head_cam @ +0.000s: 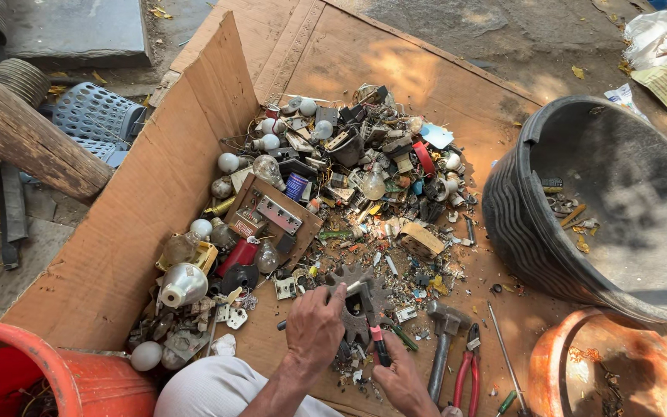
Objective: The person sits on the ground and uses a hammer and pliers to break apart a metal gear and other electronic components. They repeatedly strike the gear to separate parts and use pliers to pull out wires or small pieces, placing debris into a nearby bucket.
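Note:
My left hand (314,328) presses down on a dark toothed metal gear (358,303) lying on the cardboard sheet (426,85). My right hand (403,378) grips a screwdriver with a red and black handle (378,344), its shaft pointing up onto the gear. Just beyond the gear spreads a pile of electronic scrap (349,170): light bulbs, circuit boards, plastic parts and wires.
A hammer (445,332), red-handled pliers (468,367) and a thin screwdriver (507,359) lie to the right of my hands. A large black tub (526,224) sits at right, an orange pot (573,371) below it, a red bucket (48,371) at lower left. The cardboard's left flap (148,193) stands up.

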